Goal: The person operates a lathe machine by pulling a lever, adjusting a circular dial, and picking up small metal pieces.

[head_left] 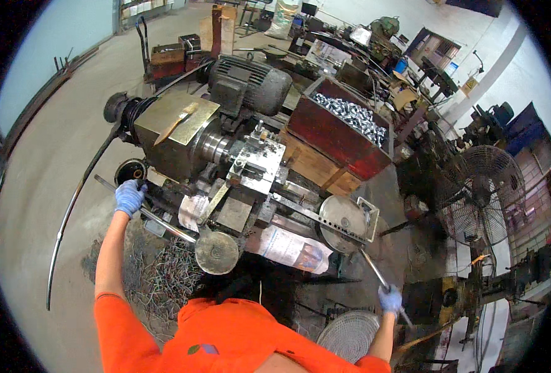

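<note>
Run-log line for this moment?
blue-gloved left hand: on long silver metal bar | blue-gloved right hand: on slim silver metal rod

The left grip [129, 198] hides part of the left bar [168, 225], the right grip [390, 299] part of the right bar [374, 268]. The lower edge cuts the shirt [238, 326]. The pieces [350, 117] in the box [334, 137] are too small to tell.

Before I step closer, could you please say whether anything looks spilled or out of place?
Yes: tangled metal shavings are strewn on the floor beside the machine, looking spilled; a brush lies loose atop its housing.
</note>
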{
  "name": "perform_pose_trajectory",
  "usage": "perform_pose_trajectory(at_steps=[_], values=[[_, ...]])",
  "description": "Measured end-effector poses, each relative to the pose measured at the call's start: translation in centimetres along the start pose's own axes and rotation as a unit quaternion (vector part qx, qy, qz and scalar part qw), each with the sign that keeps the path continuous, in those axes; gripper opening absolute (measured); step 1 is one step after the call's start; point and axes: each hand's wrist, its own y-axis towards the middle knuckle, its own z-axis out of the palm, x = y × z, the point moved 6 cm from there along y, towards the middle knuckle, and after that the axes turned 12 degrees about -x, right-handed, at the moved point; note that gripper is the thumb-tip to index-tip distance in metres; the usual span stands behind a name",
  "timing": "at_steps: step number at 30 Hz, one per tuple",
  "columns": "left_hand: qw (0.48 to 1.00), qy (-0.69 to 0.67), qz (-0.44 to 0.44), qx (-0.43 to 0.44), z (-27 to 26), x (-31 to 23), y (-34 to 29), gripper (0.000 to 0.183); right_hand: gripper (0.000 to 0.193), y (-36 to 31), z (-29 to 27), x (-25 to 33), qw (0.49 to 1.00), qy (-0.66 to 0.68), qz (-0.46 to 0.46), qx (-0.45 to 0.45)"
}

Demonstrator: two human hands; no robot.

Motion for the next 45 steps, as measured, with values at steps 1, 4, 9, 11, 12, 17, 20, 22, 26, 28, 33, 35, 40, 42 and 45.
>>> perform_pose_trajectory(at_steps=[1,4,9,11,12,17,20,22,26,28,33,35,40,42,45], values=[[0.999,-0.015,-0.02,-0.024,-0.2,0.3,0.2,0.024,0.045,-2.5,-1.4,-1.8,0.998,-0.024,0.049,0.023],[0.994,-0.046,-0.069,-0.064,-0.1,1.1,0.7,0.026,0.044,-9.2,-4.1,-10.7,0.958,-0.156,0.197,0.137],[0.996,-0.023,-0.084,-0.027,0.5,1.7,1.2,0.029,0.061,-14.2,-4.3,-14.9,0.952,-0.171,0.234,0.096],[0.996,-0.026,-0.082,-0.034,0.5,1.8,1.2,0.029,0.06,-14.7,-4.0,-14.9,0.951,-0.178,0.227,0.112],[0.996,-0.029,-0.079,-0.04,0.5,1.7,1.2,0.029,0.059,-14.9,-3.8,-15.1,0.95,-0.183,0.224,0.12],[0.995,-0.039,-0.08,-0.033,0.0,1.4,1.2,0.03,0.05,-15.9,-3.6,-15.6,0.957,-0.142,0.216,0.129],[0.995,-0.042,-0.086,-0.041,0.2,2.0,1.1,0.03,0.046,-16.0,-3.2,-15.5,0.964,-0.14,0.2,0.103],[0.995,-0.041,-0.077,-0.04,0.2,1.7,1.2,0.03,0.045,-16.4,-3.0,-16.0,0.965,-0.142,0.195,0.104],[0.996,-0.043,-0.06,-0.046,0.5,1.4,1.5,0.029,0.046,-17.2,-2.4,-17.0,0.961,-0.136,0.208,0.12],[0.996,-0.038,-0.057,-0.059,0.7,2.0,1.3,0.029,0.046,-16.9,-3.1,-16.2,0.96,-0.131,0.216,0.12],[0.996,-0.042,-0.063,-0.05,0.6,1.9,1.2,0.029,0.036,-16.9,-5.2,-13.4,0.961,-0.151,0.209,0.101],[0.996,-0.042,-0.061,-0.05,0.8,2.1,1.3,0.029,0.043,-17.1,-5.4,-13.1,0.954,-0.142,0.234,0.12],[0.996,-0.033,-0.05,-0.06,0.3,1.4,1.2,0.029,0.044,-17.6,-4.7,-14.6,0.951,-0.146,0.244,0.121],[0.997,-0.029,-0.059,-0.05,0.0,1.4,1.1,0.029,0.043,-17.6,-4.8,-13.9,0.95,-0.144,0.25,0.117],[0.997,-0.035,-0.06,-0.046,0.0,1.5,1.1,0.029,0.04,-17.8,-5.5,-13.4,0.956,-0.129,0.249,0.091]])
